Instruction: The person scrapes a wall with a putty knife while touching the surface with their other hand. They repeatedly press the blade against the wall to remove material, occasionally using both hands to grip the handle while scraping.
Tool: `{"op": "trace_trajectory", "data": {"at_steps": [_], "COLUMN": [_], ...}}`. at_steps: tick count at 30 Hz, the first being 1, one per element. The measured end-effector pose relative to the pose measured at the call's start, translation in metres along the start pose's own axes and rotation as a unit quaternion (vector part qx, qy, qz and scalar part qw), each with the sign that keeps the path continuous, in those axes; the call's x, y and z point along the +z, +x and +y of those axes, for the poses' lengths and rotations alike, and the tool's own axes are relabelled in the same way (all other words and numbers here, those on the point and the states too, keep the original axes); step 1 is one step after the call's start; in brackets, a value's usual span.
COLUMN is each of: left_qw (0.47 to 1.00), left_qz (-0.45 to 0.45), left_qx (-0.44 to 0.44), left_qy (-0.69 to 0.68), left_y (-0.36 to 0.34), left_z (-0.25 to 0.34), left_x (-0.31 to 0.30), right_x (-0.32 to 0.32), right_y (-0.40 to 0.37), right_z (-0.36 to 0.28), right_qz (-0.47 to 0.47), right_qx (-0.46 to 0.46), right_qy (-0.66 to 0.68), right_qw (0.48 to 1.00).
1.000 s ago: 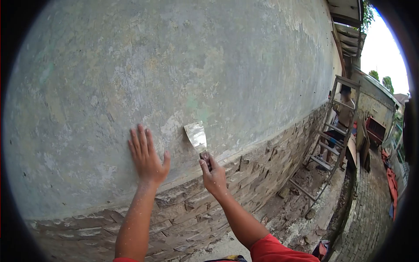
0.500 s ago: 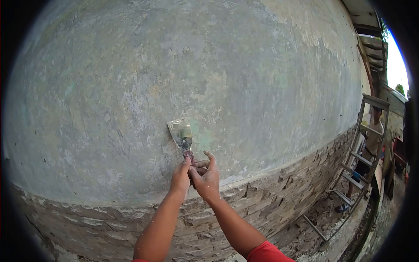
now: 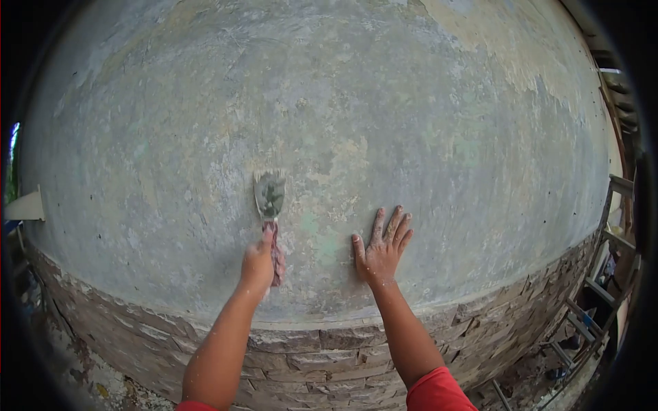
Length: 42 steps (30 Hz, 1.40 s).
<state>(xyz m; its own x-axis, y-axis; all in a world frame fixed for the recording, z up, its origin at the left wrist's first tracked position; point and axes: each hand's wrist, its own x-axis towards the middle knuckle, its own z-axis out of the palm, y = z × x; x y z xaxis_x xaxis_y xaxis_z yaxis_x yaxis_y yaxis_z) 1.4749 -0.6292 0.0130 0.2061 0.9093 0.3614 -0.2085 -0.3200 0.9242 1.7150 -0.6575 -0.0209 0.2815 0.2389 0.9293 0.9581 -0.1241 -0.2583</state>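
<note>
My left hand (image 3: pixel 257 265) is closed round the reddish handle of a putty knife (image 3: pixel 270 195). Its wide metal blade points up and its edge meets the wall (image 3: pixel 439 103), whose grey-green paint is worn and patchy. To the right, my right hand (image 3: pixel 382 250) lies against the same wall with its fingers spread and nothing in it. Pale dust coats its fingertips. A patch of light green paint (image 3: pixel 322 240) shows between the two hands.
Rough stone cladding (image 3: pixel 329 359) runs along the bottom of the wall. At the right edge stands a metal ladder (image 3: pixel 600 294), partly in shadow. A pale board-like piece (image 3: pixel 26 207) juts in at the far left.
My right hand has left the putty knife's handle and moved right onto the wall, fingers spread. My left hand keeps the knife, now slightly further left. The view has turned left.
</note>
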Motion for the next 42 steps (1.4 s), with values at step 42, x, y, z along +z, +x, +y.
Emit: {"op": "trace_trajectory", "data": {"at_steps": [42], "left_qw": [0.993], "left_qz": [0.061], "left_qx": [-0.096], "left_qy": [-0.041], "left_y": [-0.048], "left_z": [-0.037], "left_x": [-0.05], "right_x": [0.006], "right_y": [-0.172], "right_z": [-0.041], "right_qz": [-0.215], "right_qx": [0.011], "right_qy": [0.054], "right_qw": [0.975]}}
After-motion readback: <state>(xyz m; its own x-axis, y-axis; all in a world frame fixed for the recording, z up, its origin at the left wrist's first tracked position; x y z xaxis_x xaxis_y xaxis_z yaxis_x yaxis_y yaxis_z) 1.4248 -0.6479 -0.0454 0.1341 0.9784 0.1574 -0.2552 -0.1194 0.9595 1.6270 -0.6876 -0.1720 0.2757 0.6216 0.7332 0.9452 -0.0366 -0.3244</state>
